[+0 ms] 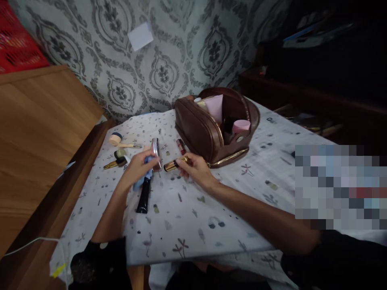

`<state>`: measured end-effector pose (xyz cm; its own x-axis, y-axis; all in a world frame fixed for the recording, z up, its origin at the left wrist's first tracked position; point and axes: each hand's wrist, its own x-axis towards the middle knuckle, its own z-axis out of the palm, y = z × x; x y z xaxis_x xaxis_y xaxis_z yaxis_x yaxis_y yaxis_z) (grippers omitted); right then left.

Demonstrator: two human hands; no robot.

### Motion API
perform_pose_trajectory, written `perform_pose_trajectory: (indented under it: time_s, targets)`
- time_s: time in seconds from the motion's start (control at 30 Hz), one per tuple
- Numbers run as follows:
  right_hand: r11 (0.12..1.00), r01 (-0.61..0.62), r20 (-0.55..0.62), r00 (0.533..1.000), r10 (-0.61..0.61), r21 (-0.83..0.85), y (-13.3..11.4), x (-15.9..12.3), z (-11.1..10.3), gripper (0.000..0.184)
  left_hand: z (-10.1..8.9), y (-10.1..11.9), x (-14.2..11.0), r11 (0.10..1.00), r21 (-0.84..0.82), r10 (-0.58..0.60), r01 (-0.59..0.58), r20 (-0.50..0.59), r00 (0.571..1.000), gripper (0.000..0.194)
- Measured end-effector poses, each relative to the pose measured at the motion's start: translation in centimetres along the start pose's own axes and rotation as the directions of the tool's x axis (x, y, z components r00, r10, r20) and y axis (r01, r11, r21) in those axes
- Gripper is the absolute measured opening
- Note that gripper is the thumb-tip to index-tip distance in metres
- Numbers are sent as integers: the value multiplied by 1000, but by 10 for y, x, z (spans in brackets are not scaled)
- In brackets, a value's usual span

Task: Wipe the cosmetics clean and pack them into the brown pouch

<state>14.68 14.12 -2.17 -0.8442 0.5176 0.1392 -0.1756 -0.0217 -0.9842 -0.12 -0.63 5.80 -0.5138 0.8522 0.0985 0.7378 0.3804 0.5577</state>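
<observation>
My left hand [140, 164] is closed on a crumpled light-blue cloth [139, 184]. Its fingertips are at a shiny pinkish-silver cosmetic tube [155, 148]; I cannot tell whether they grip it. Below the cloth lies a black squeeze tube [143, 197]. My right hand [195, 171] pinches a gold-and-black lipstick tube [171, 165] held sideways over the table. Just behind that hand is a small red lip gloss tube [181, 146]. An unzipped brown cosmetic bag [196, 129] stands behind my right hand, with a pink tube [215, 108] and a pink round-topped item [241, 126] inside.
A makeup brush [130, 145], a round beige jar with a dark lid [115, 139] and a gold-and-black tube [114, 163] lie at the left. The patterned cloth [217, 213] covers the table. A wooden panel [39, 141] borders the left, patterned wall behind.
</observation>
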Motion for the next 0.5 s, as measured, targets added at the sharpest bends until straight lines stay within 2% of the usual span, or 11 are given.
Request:
perform_pose_trajectory:
  time_s: [0.07,0.1,0.17,0.3,0.37,0.43,0.5]
  targets:
    - [1000,3,6,1000,-3,-30,0,-1,0,37,-7,2,-8,975,214,14,-60,212,977,25]
    - [999,5,6,1000,-5,-45,0,-2,0,37,-8,4,-13,943,324,-9,-72,243,970,25]
    - [997,9,2,1000,-9,-71,-1,-2,0,37,-7,3,-23,874,482,-59,-61,230,971,35]
    - [995,3,-31,999,-6,-98,-1,-1,-2,32,-8,-8,-35,837,530,5,-134,237,971,45]
    - [994,-6,-36,999,2,-105,-1,-1,-2,29,-9,-12,-36,809,583,-23,-79,164,986,52]
    - [993,-7,-29,1000,4,-118,-1,-2,-1,25,-6,-10,-34,789,614,-45,-27,100,994,50]
    - [990,-1,-16,1000,-1,-139,-1,-3,0,23,5,1,-30,831,556,18,-32,30,999,42]
